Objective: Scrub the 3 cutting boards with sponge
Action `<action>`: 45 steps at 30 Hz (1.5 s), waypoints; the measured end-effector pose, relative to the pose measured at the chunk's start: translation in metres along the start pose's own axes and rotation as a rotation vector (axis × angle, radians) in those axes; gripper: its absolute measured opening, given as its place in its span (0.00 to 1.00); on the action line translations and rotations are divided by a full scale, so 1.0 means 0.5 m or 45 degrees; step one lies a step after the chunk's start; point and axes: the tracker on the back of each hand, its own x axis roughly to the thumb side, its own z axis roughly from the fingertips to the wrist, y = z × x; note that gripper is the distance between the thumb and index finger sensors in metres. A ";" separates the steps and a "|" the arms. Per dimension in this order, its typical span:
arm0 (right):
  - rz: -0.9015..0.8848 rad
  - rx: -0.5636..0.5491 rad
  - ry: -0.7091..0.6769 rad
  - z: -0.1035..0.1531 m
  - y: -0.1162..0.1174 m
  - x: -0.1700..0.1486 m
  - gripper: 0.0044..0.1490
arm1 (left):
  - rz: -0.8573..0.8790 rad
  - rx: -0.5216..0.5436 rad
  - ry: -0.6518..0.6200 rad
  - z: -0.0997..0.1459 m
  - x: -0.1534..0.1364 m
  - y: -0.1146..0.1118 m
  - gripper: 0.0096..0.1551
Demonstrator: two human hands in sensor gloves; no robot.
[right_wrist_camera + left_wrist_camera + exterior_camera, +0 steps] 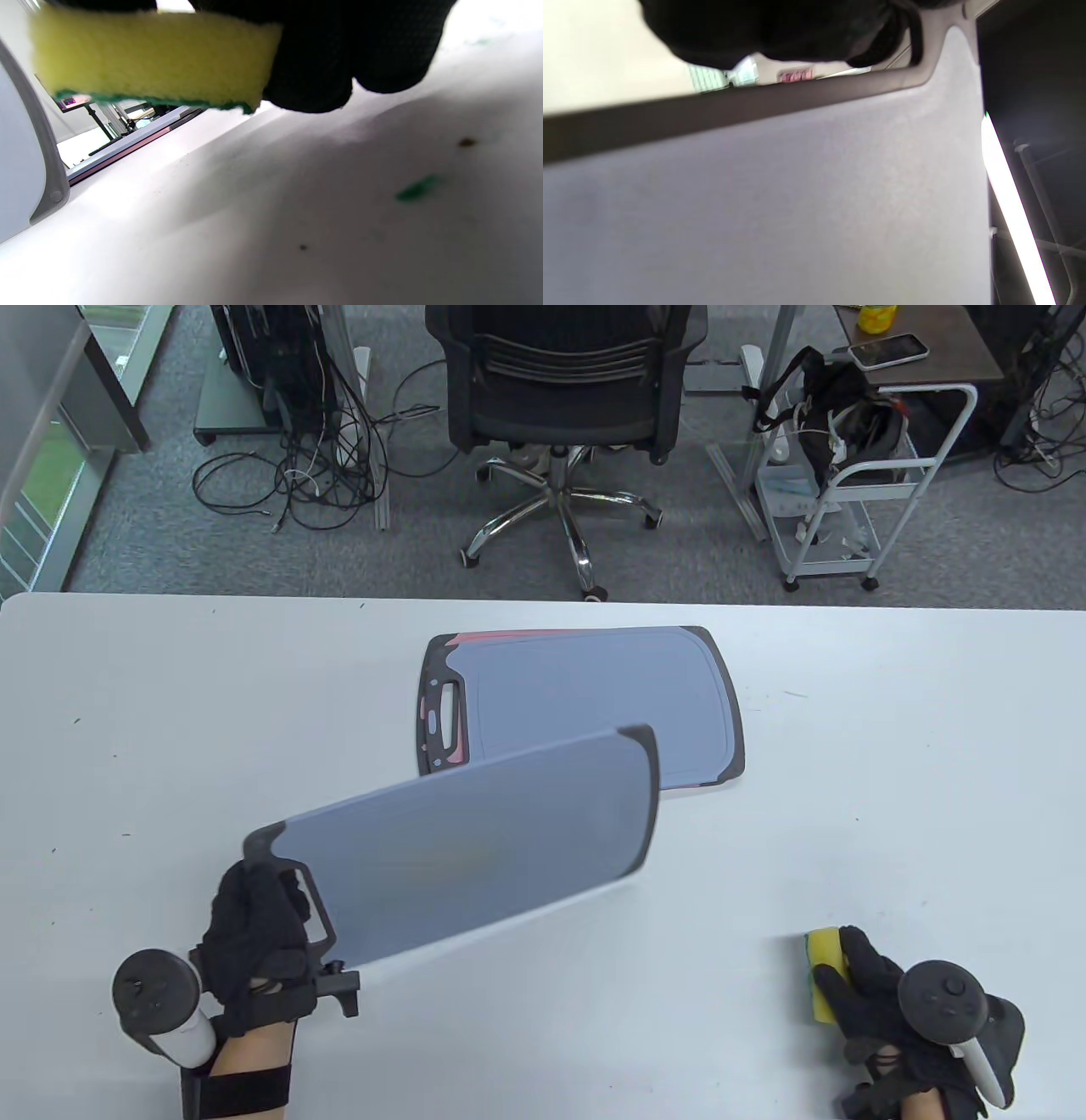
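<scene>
A grey-blue cutting board with a dark rim (475,848) is lifted off the table and tilted, my left hand (254,933) gripping its handle end at the lower left. The left wrist view is filled by that board's surface (797,203). Behind it two more boards lie stacked flat: a grey-blue one (594,695) on top, a red one (458,751) showing only at its edges beneath. My right hand (865,984) holds a yellow sponge with a green scrub side (827,971) at the table's lower right; in the right wrist view the sponge (148,55) hangs just above the table.
The white table (848,814) carries small green crumbs and dark specks near the sponge (418,188). Beyond its far edge stand an office chair (564,398), a white cart (857,492) and floor cables.
</scene>
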 end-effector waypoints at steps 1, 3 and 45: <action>0.001 -0.001 -0.003 0.002 -0.001 0.000 0.47 | 0.054 -0.104 0.052 -0.007 -0.001 -0.023 0.29; -0.005 -0.008 -0.008 0.004 -0.004 -0.002 0.47 | 0.113 -0.366 0.274 -0.013 -0.020 -0.062 0.29; 0.817 0.066 -0.506 -0.176 0.296 0.638 0.46 | -0.227 -0.919 0.748 -0.030 -0.132 -0.207 0.30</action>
